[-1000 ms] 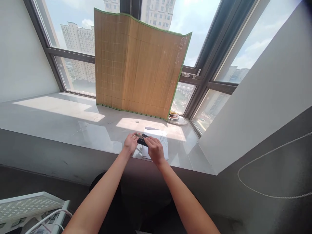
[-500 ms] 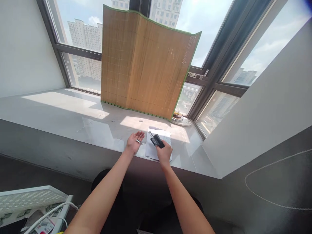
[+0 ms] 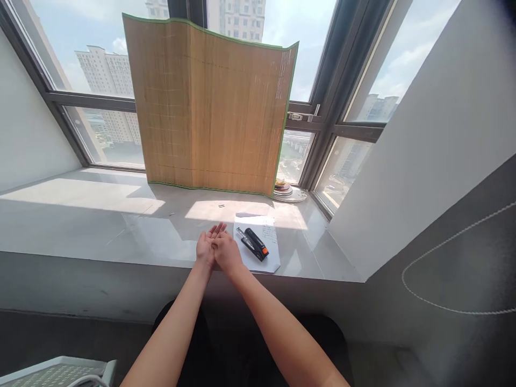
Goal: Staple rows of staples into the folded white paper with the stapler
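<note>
My left hand (image 3: 205, 248) is turned palm up over the sill's front edge, fingers stretched out. Over its palm, my right hand (image 3: 228, 251) has its fingers drawn together in a pinch. Its knuckles cover the palm, so the strip of staples seen there earlier is hidden, and I cannot make out what the fingertips hold. Just right of my hands, a black stapler (image 3: 256, 240) with an orange patch lies opened, its metal staple channel exposed. Under it are white sheets of paper (image 3: 260, 264) with handwriting at the upper right.
Two small staple strips (image 3: 221, 206) and another small piece (image 3: 172, 214) lie on the pale windowsill (image 3: 100, 231). A green-edged bamboo mat (image 3: 226, 118) stands against the window. Stacked plates (image 3: 292, 194) sit by its right edge. A white perforated rack (image 3: 60, 372) is at lower left.
My right hand has put the stapler down on the paper and moved left onto my left palm. The strip of staples there is now covered. The whole view has shifted somewhat.
</note>
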{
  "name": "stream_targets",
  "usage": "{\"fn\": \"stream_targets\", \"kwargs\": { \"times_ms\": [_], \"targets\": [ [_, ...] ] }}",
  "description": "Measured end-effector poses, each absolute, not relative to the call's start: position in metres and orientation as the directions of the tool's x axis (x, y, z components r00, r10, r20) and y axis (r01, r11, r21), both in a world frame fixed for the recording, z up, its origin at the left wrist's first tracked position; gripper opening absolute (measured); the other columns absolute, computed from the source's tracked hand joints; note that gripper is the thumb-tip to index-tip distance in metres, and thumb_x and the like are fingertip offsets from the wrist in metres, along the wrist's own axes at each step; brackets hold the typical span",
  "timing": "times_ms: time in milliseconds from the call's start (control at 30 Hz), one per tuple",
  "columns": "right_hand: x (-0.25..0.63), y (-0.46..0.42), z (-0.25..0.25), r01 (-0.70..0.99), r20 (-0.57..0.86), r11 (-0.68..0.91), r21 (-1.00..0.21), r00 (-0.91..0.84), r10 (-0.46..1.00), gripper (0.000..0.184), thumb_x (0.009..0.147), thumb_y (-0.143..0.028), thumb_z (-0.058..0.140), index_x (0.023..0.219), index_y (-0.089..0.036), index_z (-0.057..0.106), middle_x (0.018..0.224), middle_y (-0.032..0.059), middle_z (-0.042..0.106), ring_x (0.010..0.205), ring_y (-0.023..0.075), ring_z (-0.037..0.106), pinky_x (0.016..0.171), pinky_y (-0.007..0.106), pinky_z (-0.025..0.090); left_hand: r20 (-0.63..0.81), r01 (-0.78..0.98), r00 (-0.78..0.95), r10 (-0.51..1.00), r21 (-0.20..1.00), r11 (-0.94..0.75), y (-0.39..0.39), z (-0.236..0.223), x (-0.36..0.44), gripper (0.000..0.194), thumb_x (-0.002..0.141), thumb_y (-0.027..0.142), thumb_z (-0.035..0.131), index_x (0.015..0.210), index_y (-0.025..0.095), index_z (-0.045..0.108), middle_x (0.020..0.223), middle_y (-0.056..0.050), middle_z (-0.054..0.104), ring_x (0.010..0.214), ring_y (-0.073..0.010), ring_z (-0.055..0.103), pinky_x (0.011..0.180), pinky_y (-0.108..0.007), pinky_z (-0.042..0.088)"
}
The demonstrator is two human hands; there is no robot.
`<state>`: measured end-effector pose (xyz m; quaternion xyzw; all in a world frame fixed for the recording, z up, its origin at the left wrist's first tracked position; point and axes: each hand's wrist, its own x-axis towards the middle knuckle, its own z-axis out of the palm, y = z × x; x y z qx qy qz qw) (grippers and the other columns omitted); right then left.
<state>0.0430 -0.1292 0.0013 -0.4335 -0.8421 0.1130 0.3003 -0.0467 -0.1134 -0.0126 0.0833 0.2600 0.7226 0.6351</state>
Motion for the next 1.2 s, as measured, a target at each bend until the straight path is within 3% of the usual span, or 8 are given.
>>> {"fn": "stream_targets", "kwargs": {
  "times_ms": [167, 333, 467, 533, 733, 867, 1033, 1200],
  "targets": [
    [0.062, -0.136, 0.018, 0.707, 0.524, 0.621, -0.339, -0.406, 0.749, 0.023, 0.097, -0.011, 0.063, 0.083, -0.021, 0.079, 0.091, 0.0073, 0.075, 0.091, 0.0214, 0.066, 0.078, 0.029, 0.054, -0.262, -0.846, -0.224, 0.939, 0.53, -0.054, -0.11, -0.018, -0.048, 0.04, 0.112, 0.034, 0.03, 0.103, 0.018, 0.065, 0.106, -0.012, 0.074, 0.096, -0.0203, 0.075, 0.089, -0.036, 0.06],
    [0.169, -0.087, 0.056, 0.699, 0.731, 0.573, -0.427, -0.106, 0.674, 0.02, 0.1, -0.022, 0.057, 0.096, -0.023, 0.077, 0.104, 0.0072, 0.076, 0.102, 0.0247, 0.067, 0.093, 0.036, 0.054, -0.244, -0.823, -0.229, 0.942, 0.566, -0.054, -0.107, -0.023, -0.046, 0.036, 0.11, 0.032, 0.036, 0.091, 0.02, 0.065, 0.085, -0.006, 0.065, 0.069, -0.0151, 0.063, 0.068, -0.029, 0.052],
    [0.266, 0.002, 0.038, 0.791, 0.391, 0.098, -0.604, 0.187, 0.901, 0.016, 0.083, -0.016, 0.064, 0.084, -0.02, 0.079, 0.093, 0.0079, 0.077, 0.089, 0.0246, 0.069, 0.085, 0.035, 0.054, -0.241, -0.821, -0.222, 0.945, 0.57, -0.047, -0.107, -0.02, -0.043, 0.03, 0.106, 0.024, 0.041, 0.089, 0.019, 0.066, 0.082, -0.004, 0.063, 0.067, -0.0141, 0.059, 0.066, -0.029, 0.048],
    [0.297, 0.037, 0.018, 0.794, 0.304, 0.003, -0.608, 0.229, 0.925, 0.015, 0.076, -0.012, 0.064, 0.075, -0.018, 0.078, 0.081, 0.0097, 0.075, 0.08, 0.0256, 0.068, 0.078, 0.035, 0.053, -0.233, -0.811, -0.227, 0.946, 0.583, -0.051, -0.108, -0.02, -0.042, 0.025, 0.103, 0.02, 0.046, 0.088, 0.019, 0.066, 0.081, -0.003, 0.062, 0.067, -0.0135, 0.059, 0.065, -0.028, 0.047],
    [0.328, 0.086, -0.027, 0.787, 0.316, 0.01, -0.617, 0.237, 0.919, 0.024, 0.079, -0.023, 0.061, 0.09, -0.018, 0.082, 0.104, 0.0121, 0.076, 0.1, 0.0273, 0.064, 0.094, 0.037, 0.049, -0.193, -0.724, -0.268, 0.944, 0.687, -0.065, -0.1, -0.026, -0.038, 0.013, 0.096, 0.019, 0.059, 0.085, 0.018, 0.066, 0.079, -0.002, 0.062, 0.067, -0.0133, 0.058, 0.064, -0.027, 0.049],
    [0.334, 0.098, -0.042, 0.777, 0.339, 0.054, -0.627, 0.21, 0.917, 0.037, 0.081, -0.026, 0.059, 0.11, -0.019, 0.081, 0.114, 0.0117, 0.074, 0.106, 0.0285, 0.061, 0.099, 0.039, 0.045, -0.137, -0.47, -0.367, 0.92, 0.881, -0.056, -0.066, -0.023, -0.041, 0.014, 0.092, 0.016, 0.064, 0.079, 0.019, 0.066, 0.076, -0.002, 0.06, 0.065, -0.0154, 0.057, 0.065, -0.029, 0.049],
    [0.346, 0.102, -0.054, 0.681, 0.389, 0.064, -0.729, 0.335, 0.858, 0.036, 0.079, -0.026, 0.057, 0.109, -0.014, 0.074, 0.086, 0.0083, 0.07, 0.083, 0.0241, 0.062, 0.098, 0.039, 0.045, 0.152, -0.04, -0.523, 0.839, 0.979, -0.202, 0.001, -0.007, -0.065, 0.029, 0.078, -0.006, 0.06, 0.071, 0.021, 0.067, 0.092, -0.008, 0.061, 0.11, -0.027, 0.061, 0.104, -0.033, 0.048],
    [0.348, 0.104, -0.059, 0.635, 0.371, 0.074, -0.769, 0.348, 0.861, 0.026, 0.076, -0.025, 0.056, 0.099, -0.019, 0.068, 0.077, 0.0042, 0.066, 0.08, 0.0243, 0.06, 0.088, 0.036, 0.046, 0.168, -0.048, -0.498, 0.851, 0.974, -0.22, 0.05, -0.003, -0.076, 0.033, 0.072, -0.011, 0.061, 0.076, 0.022, 0.067, 0.111, -0.012, 0.066, 0.145, -0.0287, 0.045, 0.119, -0.032, 0.038]
  ]
}}
